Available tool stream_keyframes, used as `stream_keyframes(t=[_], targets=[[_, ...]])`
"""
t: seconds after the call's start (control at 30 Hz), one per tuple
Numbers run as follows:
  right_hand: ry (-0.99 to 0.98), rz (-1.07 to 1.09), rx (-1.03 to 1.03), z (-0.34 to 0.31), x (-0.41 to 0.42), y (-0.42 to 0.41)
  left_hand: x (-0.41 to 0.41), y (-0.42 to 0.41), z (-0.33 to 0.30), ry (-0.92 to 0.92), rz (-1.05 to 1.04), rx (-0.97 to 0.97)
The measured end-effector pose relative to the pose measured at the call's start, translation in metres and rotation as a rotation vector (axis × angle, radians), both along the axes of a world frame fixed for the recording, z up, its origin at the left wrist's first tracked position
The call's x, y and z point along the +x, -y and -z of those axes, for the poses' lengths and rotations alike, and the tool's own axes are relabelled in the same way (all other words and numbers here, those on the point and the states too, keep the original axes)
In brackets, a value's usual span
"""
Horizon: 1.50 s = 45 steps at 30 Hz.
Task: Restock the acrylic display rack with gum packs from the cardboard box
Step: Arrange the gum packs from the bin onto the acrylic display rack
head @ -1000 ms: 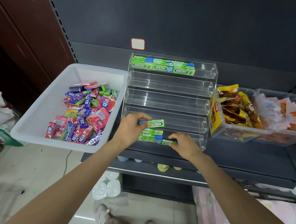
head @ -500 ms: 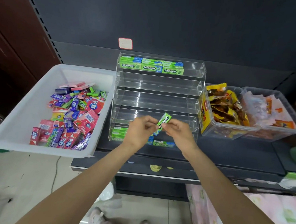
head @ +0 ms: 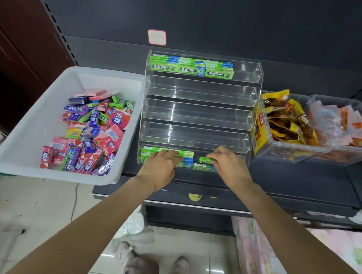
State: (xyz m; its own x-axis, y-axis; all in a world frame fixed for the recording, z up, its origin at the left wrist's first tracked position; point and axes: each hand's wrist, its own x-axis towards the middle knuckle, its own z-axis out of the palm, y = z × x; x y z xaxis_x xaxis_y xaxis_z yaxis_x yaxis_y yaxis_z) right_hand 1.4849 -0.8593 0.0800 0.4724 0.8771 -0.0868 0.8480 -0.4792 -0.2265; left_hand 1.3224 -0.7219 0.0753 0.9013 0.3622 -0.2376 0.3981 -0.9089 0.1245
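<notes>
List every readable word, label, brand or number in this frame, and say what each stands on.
"DOUBLEMINT": green gum packs on the top tier of the acrylic rack.
"DOUBLEMINT": pack on the bottom tier, beside the right hand.
"益达": round red pack in the white tub.
Red-framed wall tag: blank or too faint.
Yellow snack bag print: too blurred.
Barcode digits on the pink pack: too small.

Two bare forearms, no sleeves, left hand (head: 159,167) and right hand (head: 229,165) without rings or watch, pale pinkish shoes (head: 126,256) at 6 o'clock, mauve trouser legs (head: 142,271)
</notes>
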Motion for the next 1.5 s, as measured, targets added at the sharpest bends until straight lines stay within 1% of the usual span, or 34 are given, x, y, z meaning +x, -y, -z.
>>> stream_keyframes(t=[0.07,0.17,0.23,0.4,0.53,0.6,0.67,0.8,0.93,1.07,1.13,1.2,1.3,1.4,1.5], targets=[[-0.02,-0.022,-0.011,0.007,-0.003,-0.003,0.001,-0.002,0.0,0.0,0.016,0.013],[-0.177,-0.01,0.021,0.009,-0.004,-0.008,0.004,-0.005,-0.002,-0.008,0.021,-0.007],[-0.24,-0.025,0.024,0.01,-0.002,-0.011,0.005,-0.006,-0.003,-0.016,0.032,0.002],[-0.26,-0.063,-0.019,0.011,-0.002,-0.014,0.003,-0.004,-0.003,-0.001,0.032,0.011],[-0.25,-0.057,-0.07,0.009,-0.001,-0.016,0.004,-0.003,-0.005,0.052,-0.002,-0.017],[-0.235,-0.047,-0.058,0.005,-0.002,-0.016,0.004,-0.004,-0.01,0.104,-0.028,-0.026],[-0.235,-0.043,-0.001,-0.002,-0.004,-0.017,0.001,-0.006,-0.018,0.182,-0.062,-0.044],[-0.302,-0.055,0.18,-0.024,-0.023,-0.032,-0.021,-0.017,-0.044,0.391,-0.155,-0.074],[-0.337,-0.109,0.343,-0.053,-0.06,-0.07,-0.065,-0.045,-0.071,0.567,-0.28,-0.057],[-0.332,-0.189,0.408,-0.074,-0.107,-0.121,-0.125,-0.092,-0.084,0.621,-0.452,0.015],[-0.341,-0.23,0.391,-0.078,-0.134,-0.149,-0.159,-0.118,-0.085,0.603,-0.549,0.02],[-0.337,-0.261,0.337,-0.075,-0.16,-0.176,-0.192,-0.144,-0.083,0.542,-0.629,0.016],[-0.331,-0.29,0.245,-0.065,-0.194,-0.211,-0.232,-0.178,-0.077,0.371,-0.718,-0.002],[-0.307,-0.299,0.146,-0.05,-0.218,-0.237,-0.256,-0.203,-0.069,0.233,-0.726,-0.066],[-0.31,-0.314,0.053,-0.034,-0.233,-0.252,-0.266,-0.216,-0.061,0.223,-0.679,-0.193]])
